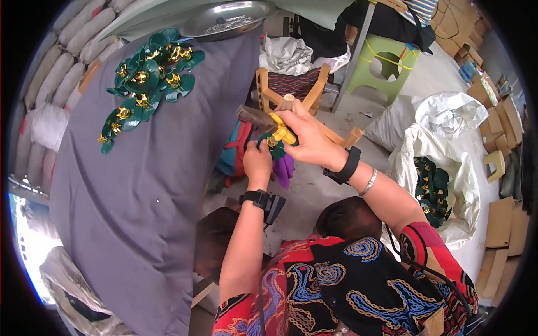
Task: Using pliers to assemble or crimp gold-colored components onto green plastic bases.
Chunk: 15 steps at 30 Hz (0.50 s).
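Observation:
My left hand (258, 162) is closed, its fingertips pinching the edge of a dark green disc (277, 150) with a gold-coloured fitting. Just above that disc, my right hand (305, 133) is wrapped round a hammer (255, 116) with a dull grey head and a yellow part near my fingers. The hand covers most of its grip. Whether the hammer touches the disc cannot be told. Purple cloth (283, 171) hangs below the disc. On the grey cloth-covered table (134, 201) to my left lies a pile of similar green discs (143, 78) with gold fittings.
A metal bowl (224, 33) of small silvery pieces stands at the table's far end. Ahead are a wooden-framed seat (291, 84) and a green plastic stool (381, 70). An open white sack (465, 185) with green discs stands right, near cardboard boxes (499, 224). Stacked sacks (67, 73) line the left.

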### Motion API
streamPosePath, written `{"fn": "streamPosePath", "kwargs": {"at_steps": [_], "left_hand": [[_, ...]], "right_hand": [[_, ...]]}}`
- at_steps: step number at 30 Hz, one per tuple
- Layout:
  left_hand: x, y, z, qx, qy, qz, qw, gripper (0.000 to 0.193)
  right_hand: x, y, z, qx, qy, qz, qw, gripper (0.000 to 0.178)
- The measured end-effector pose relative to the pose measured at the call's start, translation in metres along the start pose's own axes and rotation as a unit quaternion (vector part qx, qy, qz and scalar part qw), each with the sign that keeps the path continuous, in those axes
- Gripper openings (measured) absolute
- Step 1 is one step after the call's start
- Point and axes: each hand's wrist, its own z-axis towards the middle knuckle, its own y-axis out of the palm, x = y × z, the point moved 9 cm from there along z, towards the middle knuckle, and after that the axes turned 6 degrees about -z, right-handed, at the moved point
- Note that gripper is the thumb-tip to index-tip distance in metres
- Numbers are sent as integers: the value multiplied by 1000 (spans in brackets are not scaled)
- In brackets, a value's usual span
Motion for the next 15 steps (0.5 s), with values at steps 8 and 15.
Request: {"fn": "streamPosePath", "kwargs": {"at_steps": [8,15], "left_hand": [[80,-32,-27,113,266,4,957,25],[66,-3,-23,-11,241,-49,969,18]], "right_hand": [[5,15,-2,-61,4,-29,998,48],[-19,0,6,-106,-26,-49,993,46]]}}
